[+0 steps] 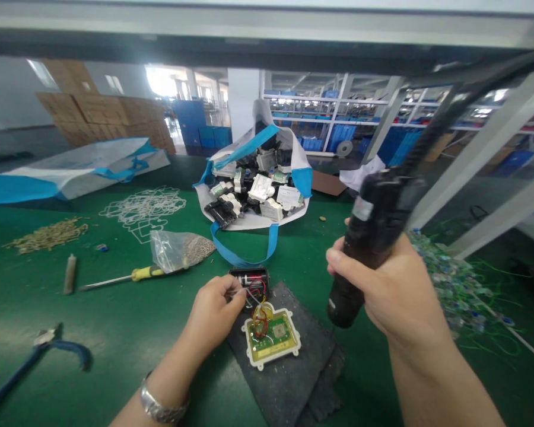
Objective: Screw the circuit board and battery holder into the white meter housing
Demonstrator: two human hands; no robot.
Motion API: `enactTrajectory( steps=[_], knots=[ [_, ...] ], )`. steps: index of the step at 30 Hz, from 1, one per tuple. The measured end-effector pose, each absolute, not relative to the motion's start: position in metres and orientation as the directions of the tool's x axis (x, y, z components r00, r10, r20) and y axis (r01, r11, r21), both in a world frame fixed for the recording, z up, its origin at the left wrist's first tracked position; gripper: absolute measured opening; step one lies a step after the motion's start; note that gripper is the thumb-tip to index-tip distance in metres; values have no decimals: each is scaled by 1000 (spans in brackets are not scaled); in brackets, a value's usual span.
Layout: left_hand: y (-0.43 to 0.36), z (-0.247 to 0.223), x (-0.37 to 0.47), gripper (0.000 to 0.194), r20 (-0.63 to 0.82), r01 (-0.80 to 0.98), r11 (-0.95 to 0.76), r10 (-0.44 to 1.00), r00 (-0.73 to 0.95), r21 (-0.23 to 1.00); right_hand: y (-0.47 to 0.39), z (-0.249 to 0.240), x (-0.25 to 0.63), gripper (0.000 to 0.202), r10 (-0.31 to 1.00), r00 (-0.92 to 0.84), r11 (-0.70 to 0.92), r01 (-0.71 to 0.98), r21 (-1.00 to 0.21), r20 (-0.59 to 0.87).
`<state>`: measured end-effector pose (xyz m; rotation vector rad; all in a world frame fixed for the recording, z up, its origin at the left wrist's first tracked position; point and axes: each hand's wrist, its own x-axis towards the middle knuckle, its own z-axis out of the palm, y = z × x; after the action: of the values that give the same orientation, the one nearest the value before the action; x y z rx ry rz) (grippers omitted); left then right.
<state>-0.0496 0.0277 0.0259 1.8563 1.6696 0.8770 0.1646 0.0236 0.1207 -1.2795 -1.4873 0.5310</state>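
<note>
My right hand (378,279) is wrapped round a black electric screwdriver (362,237), raised at the right with a cord running up from its top. My left hand (216,308) is closed in a pinch on thin wires (248,292) beside an open black battery case (253,276). A cylindrical battery shows inside that case. Red and yellow wires join it to a green circuit board (273,335) in a white frame. Both parts rest at a dark cloth (302,356); what lies under my left fingertips is hidden.
A white bag (204,201) full of meter-like units stands behind. Leftward lie a yellow-handled screwdriver (146,272), a plastic bag of small parts (173,252), blue pliers (66,345), white wire pieces (145,207) and a small pile (48,235). Tangled green wires (458,284) are at right.
</note>
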Motion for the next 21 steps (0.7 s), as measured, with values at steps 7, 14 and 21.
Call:
enactTrajectory(
  steps=[7,14,21],
  knots=[
    [26,26,-46,15,19,680,-120,988,153,723,78,72,187,31,998,65,-61,957,-284,6],
    [20,47,-47,16,-16,416,-89,970,242,905,90,29,196,24,984,175,-176,979,-100,-17],
    [19,50,-50,15,61,497,-169,972,227,851,53,37,171,45,985,-147,155,984,-86,93]
  ],
)
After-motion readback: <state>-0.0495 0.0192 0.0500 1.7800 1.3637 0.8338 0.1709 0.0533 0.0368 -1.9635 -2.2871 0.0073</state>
